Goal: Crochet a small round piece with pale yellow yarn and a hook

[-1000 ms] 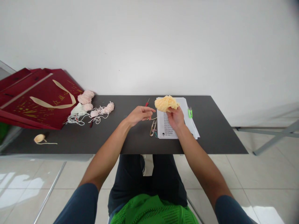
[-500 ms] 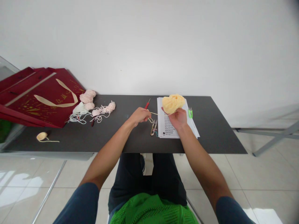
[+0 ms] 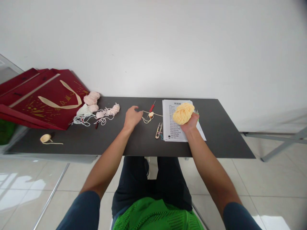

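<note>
My right hand [image 3: 191, 122] grips a ball of yellow yarn [image 3: 183, 113] above the printed sheets [image 3: 177, 136]. Over the dark table, my left hand [image 3: 133, 118] has its fingers apart and holds nothing that I can see. Just right of its fingertips lies a loose end of yellow yarn [image 3: 146, 121]. It runs to a small pale yellow crocheted piece [image 3: 151, 114], and a strand stretches on toward the sheets. A red-handled crochet hook [image 3: 152, 108] lies right behind that piece. Thread snips [image 3: 158, 131] rest beside the sheets' left edge.
Dark red gift bags [image 3: 55, 99] lie on the left of the table [image 3: 115, 140]. Against them sit pink and white yarn [image 3: 91, 98] in tangled bundles. A small cream piece with a yarn tail [image 3: 45, 138] is near the front left. The wall [image 3: 153, 48] stands behind.
My left hand has let go of the yellow yarn and moved left, opening. The small crocheted piece now shows on the table. My right hand has shifted slightly right and lower with the ball.
</note>
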Available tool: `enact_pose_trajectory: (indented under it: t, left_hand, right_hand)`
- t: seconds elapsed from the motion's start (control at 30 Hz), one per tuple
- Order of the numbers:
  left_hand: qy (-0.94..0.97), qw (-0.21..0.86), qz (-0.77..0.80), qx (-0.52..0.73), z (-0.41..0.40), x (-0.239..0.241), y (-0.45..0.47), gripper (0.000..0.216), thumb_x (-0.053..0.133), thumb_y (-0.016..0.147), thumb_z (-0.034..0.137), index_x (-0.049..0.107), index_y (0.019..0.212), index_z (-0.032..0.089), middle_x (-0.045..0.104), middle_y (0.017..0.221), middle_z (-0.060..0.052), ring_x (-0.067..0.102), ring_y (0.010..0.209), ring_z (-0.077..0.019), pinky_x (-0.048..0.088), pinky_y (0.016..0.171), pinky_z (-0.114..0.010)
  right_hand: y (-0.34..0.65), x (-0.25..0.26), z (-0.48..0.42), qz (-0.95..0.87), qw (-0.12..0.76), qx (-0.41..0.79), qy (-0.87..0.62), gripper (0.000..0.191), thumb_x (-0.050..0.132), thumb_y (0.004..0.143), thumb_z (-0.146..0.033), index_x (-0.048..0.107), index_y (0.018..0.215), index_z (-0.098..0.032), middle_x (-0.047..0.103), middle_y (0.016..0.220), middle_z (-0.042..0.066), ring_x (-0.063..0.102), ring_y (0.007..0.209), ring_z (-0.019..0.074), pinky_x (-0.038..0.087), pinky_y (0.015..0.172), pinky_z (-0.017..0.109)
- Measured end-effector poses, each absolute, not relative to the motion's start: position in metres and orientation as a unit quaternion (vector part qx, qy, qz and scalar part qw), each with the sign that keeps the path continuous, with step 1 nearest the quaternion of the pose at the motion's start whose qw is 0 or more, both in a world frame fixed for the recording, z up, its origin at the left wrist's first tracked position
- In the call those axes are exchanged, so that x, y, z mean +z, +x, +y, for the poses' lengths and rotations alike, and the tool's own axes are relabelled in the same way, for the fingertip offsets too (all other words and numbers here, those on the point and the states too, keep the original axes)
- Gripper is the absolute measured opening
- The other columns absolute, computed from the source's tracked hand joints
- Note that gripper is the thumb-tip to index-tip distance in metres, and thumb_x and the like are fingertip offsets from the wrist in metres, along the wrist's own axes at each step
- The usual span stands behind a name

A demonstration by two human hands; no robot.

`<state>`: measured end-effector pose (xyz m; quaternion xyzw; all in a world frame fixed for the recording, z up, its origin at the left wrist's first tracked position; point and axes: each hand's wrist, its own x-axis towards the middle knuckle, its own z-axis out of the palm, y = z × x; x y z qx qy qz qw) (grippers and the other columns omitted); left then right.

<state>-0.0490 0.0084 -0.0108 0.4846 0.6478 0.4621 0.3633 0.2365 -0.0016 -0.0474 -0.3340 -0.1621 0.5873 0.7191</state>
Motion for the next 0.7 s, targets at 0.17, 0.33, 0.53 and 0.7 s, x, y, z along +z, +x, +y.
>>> enact_pose_trajectory:
  t: [0.17, 0.33, 0.53, 0.7]
  left_hand:
    - [0.701, 0.319, 0.485, 0.413, -0.004, -0.006, -0.001, 0.045, 0.063, 0.073, 0.012, 0.075, 0.116, 0.018, 0.076, 0.108, -0.007, 0.065, 0.093, -0.0195, 0.05, 0.088, -0.031]
    - [0.717, 0.515, 0.371, 0.287, 0.0, -0.011, 0.031, 0.058, 0.072, 0.072, 0.014, 0.07, 0.13, 0.014, 0.079, 0.1, -0.008, 0.066, 0.078, -0.0169, 0.049, 0.073, -0.028]
    - [0.676, 0.532, 0.406, 0.31, -0.004, -0.011, 0.011, 0.031, 0.067, 0.088, 0.043, 0.078, 0.09, 0.014, 0.059, 0.056, 0.002, 0.048, 0.053, -0.0106, 0.034, 0.057, -0.025]
    - [0.577, 0.589, 0.356, 0.44, -0.006, -0.01, -0.006, 0.028, 0.08, 0.075, 0.041, 0.078, 0.084, 0.015, 0.06, 0.058, -0.001, 0.049, 0.055, -0.0114, 0.033, 0.056, -0.027]
  right_hand:
    - [0.227, -0.041, -0.01, -0.215, 0.706, 0.587, -0.334, 0.021, 0.067, 0.071, -0.038, 0.064, 0.087, -0.026, 0.07, 0.077, 0.0, 0.074, 0.089, 0.0274, 0.063, 0.087, 0.046]
    - [0.217, -0.036, -0.013, -0.31, 0.716, 0.515, -0.356, 0.027, 0.071, 0.069, -0.025, 0.066, 0.095, -0.028, 0.071, 0.084, -0.003, 0.073, 0.093, 0.0225, 0.062, 0.089, 0.04]
    - [0.22, -0.047, -0.003, -0.312, 0.746, 0.358, -0.466, 0.034, 0.067, 0.067, -0.011, 0.065, 0.097, -0.026, 0.073, 0.096, -0.005, 0.066, 0.083, 0.0136, 0.058, 0.078, 0.027]
    - [0.225, -0.055, -0.006, -0.318, 0.732, 0.329, -0.506, 0.03, 0.062, 0.064, -0.002, 0.066, 0.085, -0.024, 0.067, 0.082, -0.008, 0.057, 0.075, 0.011, 0.051, 0.067, 0.019]
